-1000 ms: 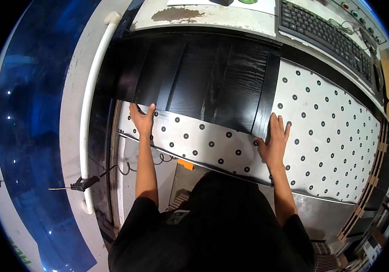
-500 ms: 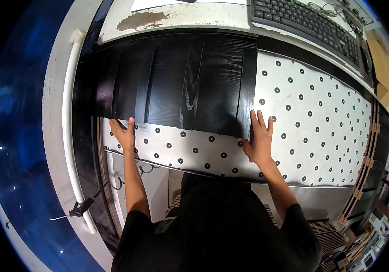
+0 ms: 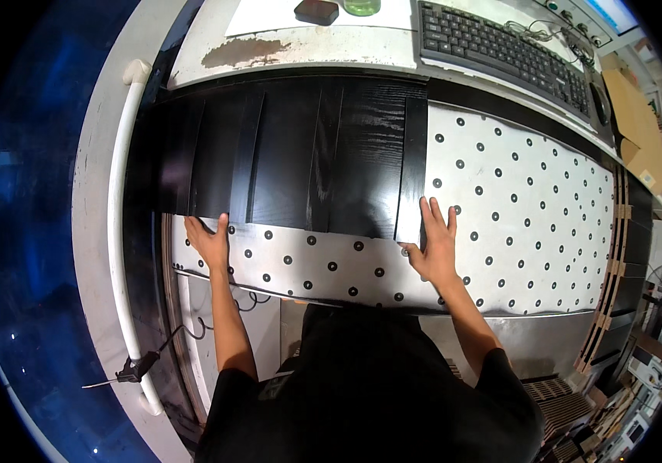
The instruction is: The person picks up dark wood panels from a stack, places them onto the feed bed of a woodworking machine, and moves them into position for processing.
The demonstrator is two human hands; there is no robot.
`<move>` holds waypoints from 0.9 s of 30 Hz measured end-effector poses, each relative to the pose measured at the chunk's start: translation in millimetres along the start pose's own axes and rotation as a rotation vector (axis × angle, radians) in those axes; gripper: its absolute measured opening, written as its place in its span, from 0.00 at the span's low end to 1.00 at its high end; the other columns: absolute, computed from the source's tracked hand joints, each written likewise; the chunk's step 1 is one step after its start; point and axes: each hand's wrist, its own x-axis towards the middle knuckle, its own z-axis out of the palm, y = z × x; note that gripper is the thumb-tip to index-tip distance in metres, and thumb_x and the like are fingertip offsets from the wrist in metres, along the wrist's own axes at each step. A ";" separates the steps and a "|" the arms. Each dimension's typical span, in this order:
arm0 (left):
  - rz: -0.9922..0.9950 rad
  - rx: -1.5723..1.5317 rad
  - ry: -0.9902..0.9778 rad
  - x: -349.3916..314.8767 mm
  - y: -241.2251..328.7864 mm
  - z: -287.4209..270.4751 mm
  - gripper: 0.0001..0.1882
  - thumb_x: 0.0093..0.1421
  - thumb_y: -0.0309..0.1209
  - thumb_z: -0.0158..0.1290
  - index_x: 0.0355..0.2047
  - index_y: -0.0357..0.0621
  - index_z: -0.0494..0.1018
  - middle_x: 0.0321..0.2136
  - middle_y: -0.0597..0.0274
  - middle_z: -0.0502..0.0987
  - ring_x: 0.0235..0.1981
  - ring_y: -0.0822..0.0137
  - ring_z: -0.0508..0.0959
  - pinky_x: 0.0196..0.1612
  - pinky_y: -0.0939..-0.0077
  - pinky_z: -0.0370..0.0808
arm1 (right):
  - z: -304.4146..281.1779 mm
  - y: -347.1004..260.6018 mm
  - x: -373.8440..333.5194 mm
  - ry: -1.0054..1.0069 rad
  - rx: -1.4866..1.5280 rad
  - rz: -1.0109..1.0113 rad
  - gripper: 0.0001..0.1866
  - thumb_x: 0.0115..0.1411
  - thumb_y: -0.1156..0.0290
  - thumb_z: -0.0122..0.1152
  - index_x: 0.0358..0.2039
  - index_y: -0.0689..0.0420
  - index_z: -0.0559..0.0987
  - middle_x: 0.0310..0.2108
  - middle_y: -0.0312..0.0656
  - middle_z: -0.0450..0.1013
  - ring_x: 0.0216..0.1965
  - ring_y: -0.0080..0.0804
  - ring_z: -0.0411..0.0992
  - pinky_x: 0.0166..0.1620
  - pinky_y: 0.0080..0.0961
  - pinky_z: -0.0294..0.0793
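A black wood-grained panel (image 3: 288,166) with raised strips lies on a white board (image 3: 516,224) dotted with black round pads. At the panel's near left edge rests my left hand (image 3: 209,245), its thumb spread from the fingers. My right hand (image 3: 437,251) is by the near right corner, fingers stretched along the side edge and thumb at the near edge. Neither hand is wrapped round the panel; both are open against its edges.
Beyond the panel are a black keyboard (image 3: 504,58), a mouse (image 3: 599,104), a small dark box (image 3: 316,11) and a green container (image 3: 362,6). To the left, a black air blow gun (image 3: 138,367) with a coiled hose hangs at a white rail (image 3: 117,208). Brown cardboard (image 3: 636,131) lies far right.
The view has shifted, bringing more of the far table into sight. Both hands stay at the same panel edges, and the panel shows no clear movement against the dotted board.
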 end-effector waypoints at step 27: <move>0.059 0.036 0.100 3.0 -4.5 5.5 0.61 0.55 0.67 0.59 0.65 0.17 0.57 0.67 0.26 0.57 0.70 0.36 0.56 0.71 0.47 0.50 | 7.9 -4.4 -11.0 0.133 -0.143 -0.059 0.47 0.57 0.50 0.67 0.69 0.63 0.60 0.64 0.55 0.66 0.69 0.51 0.60 0.71 0.56 0.47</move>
